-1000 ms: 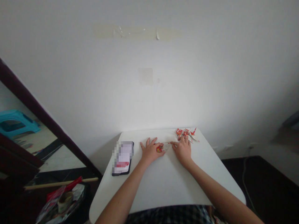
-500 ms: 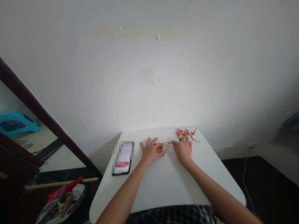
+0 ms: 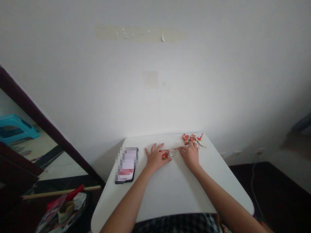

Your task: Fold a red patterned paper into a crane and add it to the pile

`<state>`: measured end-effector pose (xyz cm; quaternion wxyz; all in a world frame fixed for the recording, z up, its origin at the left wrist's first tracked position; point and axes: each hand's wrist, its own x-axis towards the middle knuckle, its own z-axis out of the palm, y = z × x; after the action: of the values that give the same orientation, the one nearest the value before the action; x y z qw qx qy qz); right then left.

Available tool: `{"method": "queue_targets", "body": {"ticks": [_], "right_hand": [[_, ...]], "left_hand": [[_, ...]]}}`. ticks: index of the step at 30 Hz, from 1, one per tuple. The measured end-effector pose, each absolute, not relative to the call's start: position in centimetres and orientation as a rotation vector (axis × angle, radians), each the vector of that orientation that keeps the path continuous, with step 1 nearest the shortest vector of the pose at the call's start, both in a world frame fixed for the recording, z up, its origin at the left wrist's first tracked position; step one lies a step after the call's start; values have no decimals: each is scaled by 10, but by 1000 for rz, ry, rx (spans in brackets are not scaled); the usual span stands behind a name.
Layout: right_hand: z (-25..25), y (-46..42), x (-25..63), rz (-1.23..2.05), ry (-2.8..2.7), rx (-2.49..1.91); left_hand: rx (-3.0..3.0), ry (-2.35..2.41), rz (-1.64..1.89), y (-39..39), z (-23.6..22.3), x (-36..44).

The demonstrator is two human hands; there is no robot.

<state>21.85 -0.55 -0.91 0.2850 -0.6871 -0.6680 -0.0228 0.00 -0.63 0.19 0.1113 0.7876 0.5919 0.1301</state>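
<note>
A small red-and-white printed paper piece (image 3: 165,156) lies on the white table (image 3: 175,191), its right part pale and partly see-through. My left hand (image 3: 155,159) holds it against the tabletop between thumb and index finger, while the other fingers spread out flat. Thumb and index finger of my right hand (image 3: 190,157) pinch together at the paper's upper right corner. Just beyond my right hand is a heap of torn red-and-white scraps (image 3: 191,138); its fingers partly hide the heap's near edge.
A phone (image 3: 126,165), its screen blurred out, lies on the table left of my left hand. A white wall rises behind the table. At lower left are a bag-lined bin (image 3: 65,210) and a wooden stick (image 3: 60,192), with a dark-framed mirror showing a blue stool (image 3: 18,126).
The whole view has shifted slightly. Both hands keep nearly the same pose on the paper piece, and the scraps stay beside my right hand.
</note>
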Motion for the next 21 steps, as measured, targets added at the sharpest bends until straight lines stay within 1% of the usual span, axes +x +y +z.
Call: {"method": "queue_targets", "body": {"ticks": [8,13,21], "right_hand": [[-1,-11,209,-133,-1809,-1934],[-3,-8,211,-63,-1784,-1956],[-5,-9,212,-44,-1805,-1916]], "left_hand": [[2249,1736,358,-3,5,-1],[2240,1742,338,-1,7,-3],[2207,1760,304,-3,10,-1]]}}
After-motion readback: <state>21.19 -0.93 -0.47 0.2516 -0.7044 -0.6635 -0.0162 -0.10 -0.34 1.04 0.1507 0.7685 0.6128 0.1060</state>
